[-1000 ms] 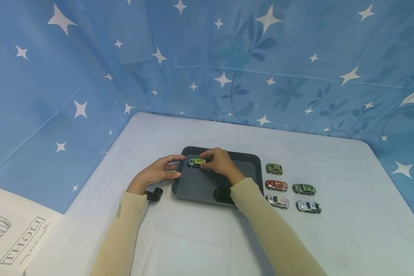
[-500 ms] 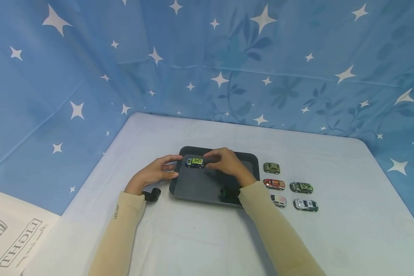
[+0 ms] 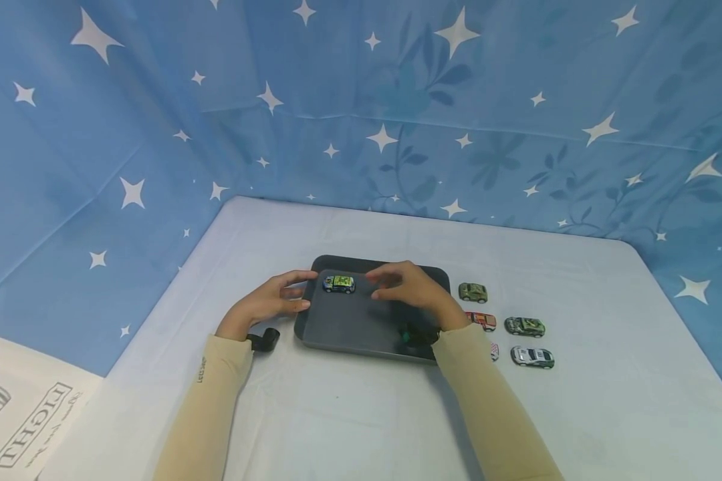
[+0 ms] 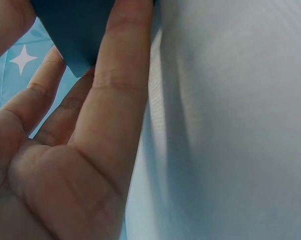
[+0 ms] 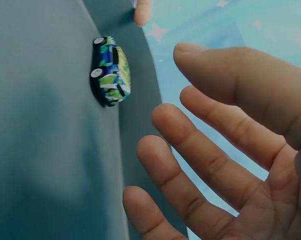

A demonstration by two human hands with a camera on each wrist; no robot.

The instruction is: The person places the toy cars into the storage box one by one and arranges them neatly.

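Note:
A yellow-green and blue toy car (image 3: 339,284) sits on its wheels in the upper left part of a dark grey tray (image 3: 349,327). My right hand (image 3: 412,287) hovers above the tray, right of that car, thumb and fingers spread around nothing. In the right wrist view the car (image 5: 111,72) shows plainly, apart from the fingertips (image 5: 153,150). At the tray's left side, my left hand (image 3: 267,304) has its fingers extended to the rim. The left wrist view shows that hand's fingers (image 4: 115,75) by a dark tray corner (image 4: 78,45).
Right of the tray stand a camouflage toy car (image 3: 472,292), a red one (image 3: 484,321), a green one (image 3: 525,327) and a silver one (image 3: 532,357). A white car (image 3: 495,351) is mostly hidden by the right sleeve. A starred blue curtain (image 3: 337,87) backs the white table (image 3: 337,427).
My right hand has let go of the yellow-green toy car and moved right, its fingers parting. The car stays in the tray. My left hand keeps its place at the rim.

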